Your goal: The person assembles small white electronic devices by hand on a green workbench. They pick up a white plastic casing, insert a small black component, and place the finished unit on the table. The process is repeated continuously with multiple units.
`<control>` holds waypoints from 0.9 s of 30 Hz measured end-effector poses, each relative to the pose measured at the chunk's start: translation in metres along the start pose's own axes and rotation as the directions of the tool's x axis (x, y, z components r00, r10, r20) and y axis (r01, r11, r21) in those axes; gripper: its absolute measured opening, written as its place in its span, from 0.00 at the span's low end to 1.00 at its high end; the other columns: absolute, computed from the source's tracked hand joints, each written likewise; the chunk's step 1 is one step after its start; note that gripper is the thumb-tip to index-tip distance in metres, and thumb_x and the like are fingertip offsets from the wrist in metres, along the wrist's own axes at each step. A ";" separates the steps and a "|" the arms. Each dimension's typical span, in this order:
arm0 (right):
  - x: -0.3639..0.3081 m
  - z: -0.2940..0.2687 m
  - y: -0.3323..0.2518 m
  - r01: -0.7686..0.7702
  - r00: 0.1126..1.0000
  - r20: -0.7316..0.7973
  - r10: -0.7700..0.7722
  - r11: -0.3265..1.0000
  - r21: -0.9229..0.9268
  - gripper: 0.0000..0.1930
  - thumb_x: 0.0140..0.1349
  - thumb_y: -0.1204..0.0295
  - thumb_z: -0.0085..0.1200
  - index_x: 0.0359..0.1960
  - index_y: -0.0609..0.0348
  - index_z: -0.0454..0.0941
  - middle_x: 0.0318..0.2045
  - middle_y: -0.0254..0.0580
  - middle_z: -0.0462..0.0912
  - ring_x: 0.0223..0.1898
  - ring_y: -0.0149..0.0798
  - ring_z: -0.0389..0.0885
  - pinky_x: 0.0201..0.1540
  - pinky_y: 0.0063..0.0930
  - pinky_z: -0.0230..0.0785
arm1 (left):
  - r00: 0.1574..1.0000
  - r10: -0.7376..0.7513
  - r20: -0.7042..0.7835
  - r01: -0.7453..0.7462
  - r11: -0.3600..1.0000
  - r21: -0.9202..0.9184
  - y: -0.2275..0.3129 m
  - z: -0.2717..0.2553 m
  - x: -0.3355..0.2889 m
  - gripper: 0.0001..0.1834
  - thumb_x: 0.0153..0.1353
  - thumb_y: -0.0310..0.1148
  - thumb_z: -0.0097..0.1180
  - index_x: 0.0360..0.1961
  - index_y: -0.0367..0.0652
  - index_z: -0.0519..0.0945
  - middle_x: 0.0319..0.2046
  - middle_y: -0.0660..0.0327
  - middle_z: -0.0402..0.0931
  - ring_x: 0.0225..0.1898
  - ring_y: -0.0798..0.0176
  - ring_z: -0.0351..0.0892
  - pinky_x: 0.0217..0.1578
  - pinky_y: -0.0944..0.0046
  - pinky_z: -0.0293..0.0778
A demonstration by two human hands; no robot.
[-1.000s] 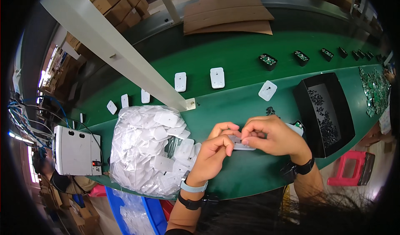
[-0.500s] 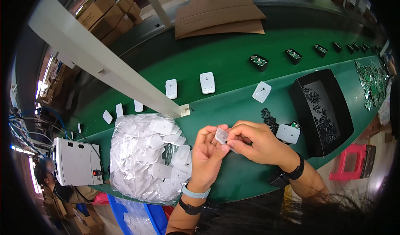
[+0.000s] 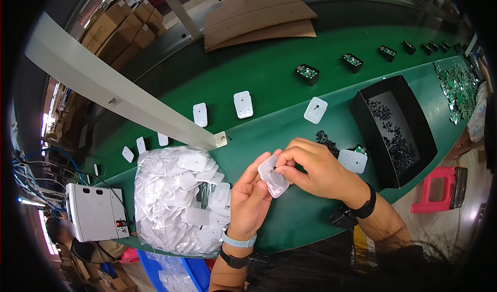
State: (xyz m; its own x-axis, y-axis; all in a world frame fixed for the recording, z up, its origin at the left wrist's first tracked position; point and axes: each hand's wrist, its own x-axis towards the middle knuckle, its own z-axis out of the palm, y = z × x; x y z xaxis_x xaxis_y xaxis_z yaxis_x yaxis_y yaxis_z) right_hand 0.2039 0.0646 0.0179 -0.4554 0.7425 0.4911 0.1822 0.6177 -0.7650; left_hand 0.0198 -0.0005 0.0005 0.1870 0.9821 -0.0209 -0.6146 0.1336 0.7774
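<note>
My left hand [image 3: 251, 198] is closed around the edges of a white rounded plastic cover [image 3: 275, 183], tilted with its broad face showing. At the upper part of that face, my right hand [image 3: 313, 170] brings thumb and forefinger together in a pinch. A tiny dark spot shows at those fingertips; whether it is a loose part or a hole in the cover I cannot tell. Right of my hands lies another white cover [image 3: 353, 161] against a green circuit board [image 3: 361, 149]. Just beyond my right hand is a small pile of black parts [image 3: 327, 143].
A clear bag of white covers [image 3: 171, 199] stands left of my hands. On the right is a black box [image 3: 360, 106] holding small black parts. A white post [image 3: 119, 95] slants down to the bench. Black cases with circuit boards [image 3: 307, 73] line the green belt [image 3: 274, 82].
The cover has turned in my left hand so its broad face shows. My right fingertips have come onto its upper face. The whole view has shifted slightly, moving the bench things leftward.
</note>
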 end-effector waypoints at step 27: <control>-0.001 0.000 0.000 0.200 0.980 0.043 -0.195 0.945 -0.259 0.08 0.60 0.76 0.64 0.35 0.61 0.75 0.31 0.41 0.74 0.33 0.44 0.76 0.30 0.36 0.73 | 0.999 -0.011 -0.040 0.014 0.997 0.070 -0.009 -0.005 -0.001 0.25 0.79 0.36 0.47 0.70 0.32 0.67 0.65 0.52 0.74 0.64 0.61 0.75 0.66 0.57 0.69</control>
State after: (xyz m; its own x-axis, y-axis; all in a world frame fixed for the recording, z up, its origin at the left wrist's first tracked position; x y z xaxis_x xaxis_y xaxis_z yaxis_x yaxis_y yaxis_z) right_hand 0.2045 0.0640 0.0171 -0.5192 0.5956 0.6129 0.3070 0.7992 -0.5167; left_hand 0.0214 -0.0023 -0.0096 0.1634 0.9850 -0.0547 -0.5565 0.1378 0.8193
